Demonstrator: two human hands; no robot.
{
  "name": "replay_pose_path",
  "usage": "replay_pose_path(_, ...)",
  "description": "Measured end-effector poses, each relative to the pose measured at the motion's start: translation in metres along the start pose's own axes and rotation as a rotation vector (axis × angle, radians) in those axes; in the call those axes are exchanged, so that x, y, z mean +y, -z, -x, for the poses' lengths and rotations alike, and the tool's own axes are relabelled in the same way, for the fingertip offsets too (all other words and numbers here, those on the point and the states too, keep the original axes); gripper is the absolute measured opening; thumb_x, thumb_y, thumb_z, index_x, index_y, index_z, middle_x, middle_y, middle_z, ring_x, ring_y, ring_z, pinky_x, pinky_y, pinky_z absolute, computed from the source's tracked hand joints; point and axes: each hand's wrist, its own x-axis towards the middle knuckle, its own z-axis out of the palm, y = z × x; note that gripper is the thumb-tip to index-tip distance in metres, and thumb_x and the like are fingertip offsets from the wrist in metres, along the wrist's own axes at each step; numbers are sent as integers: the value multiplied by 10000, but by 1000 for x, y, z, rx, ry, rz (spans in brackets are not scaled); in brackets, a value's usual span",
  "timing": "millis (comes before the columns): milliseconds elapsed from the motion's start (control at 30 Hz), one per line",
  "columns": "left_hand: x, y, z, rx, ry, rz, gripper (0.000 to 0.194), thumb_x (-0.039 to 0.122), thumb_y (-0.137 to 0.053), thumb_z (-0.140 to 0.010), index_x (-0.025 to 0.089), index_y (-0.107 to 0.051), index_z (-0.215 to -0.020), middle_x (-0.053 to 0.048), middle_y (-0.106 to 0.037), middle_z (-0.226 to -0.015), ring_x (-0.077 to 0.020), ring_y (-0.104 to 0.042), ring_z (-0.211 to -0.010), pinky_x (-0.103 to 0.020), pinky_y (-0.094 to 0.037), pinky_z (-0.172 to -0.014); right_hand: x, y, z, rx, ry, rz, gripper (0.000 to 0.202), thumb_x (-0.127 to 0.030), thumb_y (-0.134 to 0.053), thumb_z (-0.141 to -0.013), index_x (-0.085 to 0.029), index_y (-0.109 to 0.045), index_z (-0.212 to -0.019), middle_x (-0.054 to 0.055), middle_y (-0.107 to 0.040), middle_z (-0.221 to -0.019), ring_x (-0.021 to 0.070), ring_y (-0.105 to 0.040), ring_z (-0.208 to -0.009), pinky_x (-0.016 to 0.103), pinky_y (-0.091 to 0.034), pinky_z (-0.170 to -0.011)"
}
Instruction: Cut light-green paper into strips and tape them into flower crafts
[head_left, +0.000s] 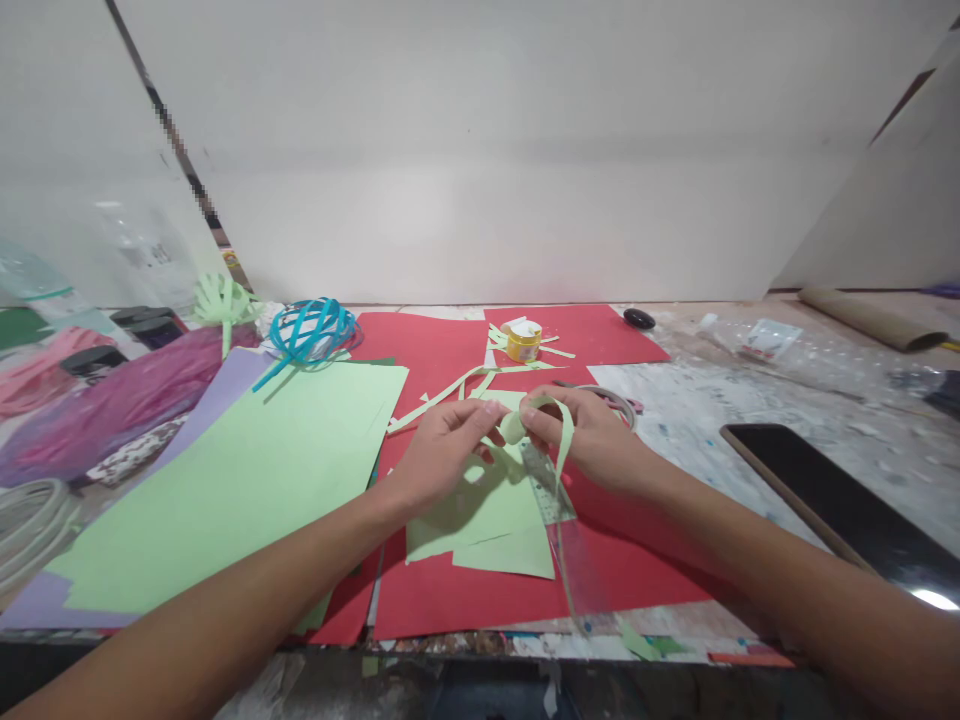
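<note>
Between both hands is a narrow light green paper strip, with a rounded green piece at its left end. My left hand pinches that rounded end with thumb and fingertips. My right hand is closed on the strip, which loops over the fingers and hangs down. Below the hands, cut light green paper lies on red sheets, beside a clear ruler. Behind my right hand are a tape roll and scissors, partly hidden. A small yellow tub stands farther back among thin green strips.
Large green sheets lie at left, near a blue woven paper ball and a green paper flower shape. On the right are a phone, a plastic bottle and a cardboard tube. A white wall rises behind.
</note>
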Motion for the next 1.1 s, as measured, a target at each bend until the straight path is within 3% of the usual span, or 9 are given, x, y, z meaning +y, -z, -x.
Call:
replay_pose_path(100,1,1,0,-29,-15,0,401,488,-499,-889,143,-703,-888,-77,-644,-819,-150,-588,-711,-253,-491,-626,-4,-2,2,31,-15,46,170,-324,-619,-825,-188,-592,-726,-23,-509,-599,114,-472,-539,250,-386,-511)
replay_pose_path(300,1,1,0,28,-12,-233,263,413,-627,-805,156,-675,-839,-50,-650,-780,-124,-561,-622,-226,-461,-549,-5,-9,4,34,-42,3,191,-354,-692,-768,-191,-610,-712,-14,-551,-608,122,-506,-539,250,-395,-495)
replay_pose_path(567,-2,3,-2,2,10,-170,112,256,-606,-755,151,-608,-717,-28,-615,-771,-119,-554,-665,-236,-471,-590,9,-11,1,34,-114,-211,269,-386,-655,-804,-171,-597,-651,-7,-543,-613,104,-468,-539,249,-379,-529)
replay_pose_path(700,-4,5,-5,0,93,-33,99,228,-615,-697,156,-555,-665,-28,-591,-797,-102,-539,-626,-239,-469,-568,15,-6,-9,96,-300,-549,304,-404,-595,-846,-171,-562,-654,13,-555,-606,107,-474,-519,242,-363,-491)
replay_pose_path(833,-2,7,-6,-30,241,168,88,197,-599,-641,166,-517,-647,-38,-572,-807,-118,-551,-665,-247,-462,-552,13,5,-16,111,-524,-802,211,-352,-546,-870,-180,-530,-750,-35,-462,-571,77,-366,-440,198,-274,-403)
replay_pose_path(967,7,5,-6,7,314,316,123,184,-585,-589,186,-489,-664,-29,-553,-768,-138,-554,-686,-240,-437,-529,13,13,-16,46,-544,-772,271,-389,-576,-849,-187,-464,-708,-52,-421,-566,56,-253,-412,196,-184,-372)
replay_pose_path(1100,11,5,-5,74,267,371,131,181,-600,-602,183,-489,-669,-12,-541,-751,-113,-521,-651,-222,-427,-549,10,8,-9,-49,-396,-478,294,-469,-650,-794,-197,-553,-849,-52,-443,-593,68,-301,-434,211,-178,-391)
